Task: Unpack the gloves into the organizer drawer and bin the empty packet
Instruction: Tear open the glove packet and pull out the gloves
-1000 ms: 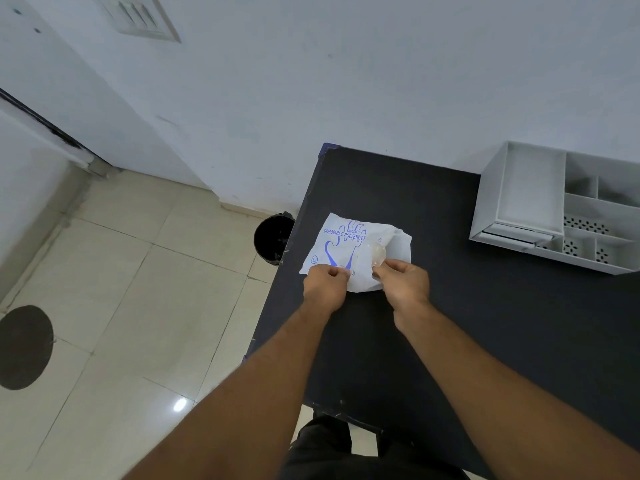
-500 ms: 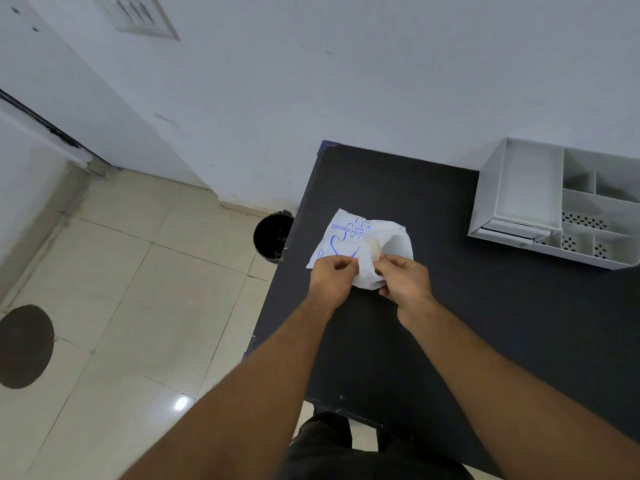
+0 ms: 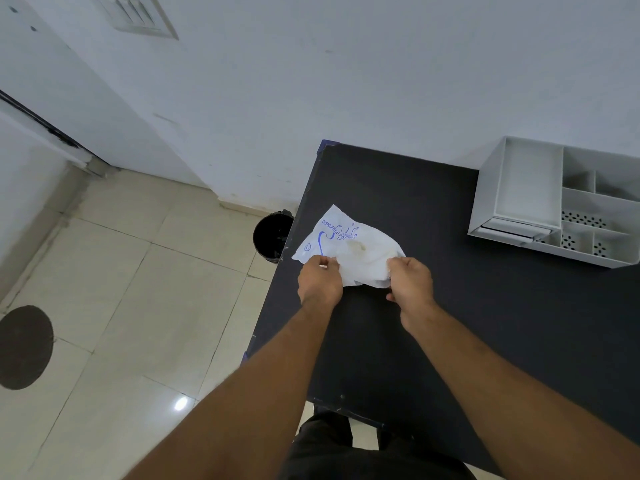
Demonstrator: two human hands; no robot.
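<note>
A white plastic glove packet with blue print lies crumpled on the black table near its left edge. My left hand pinches the packet's near left edge. My right hand grips its near right edge, and the two hands are spread apart along that edge. The gloves inside are hidden by the white film. A white organizer with several compartments and a shut drawer front stands at the table's back right.
A black bin stands on the tiled floor, tight against the table's left edge beside the packet. A white wall runs behind the table. A dark round floor cover lies at far left.
My hands have pulled apart along the packet's near edge, stretching it wider. The packet has crumpled and shifted slightly.
</note>
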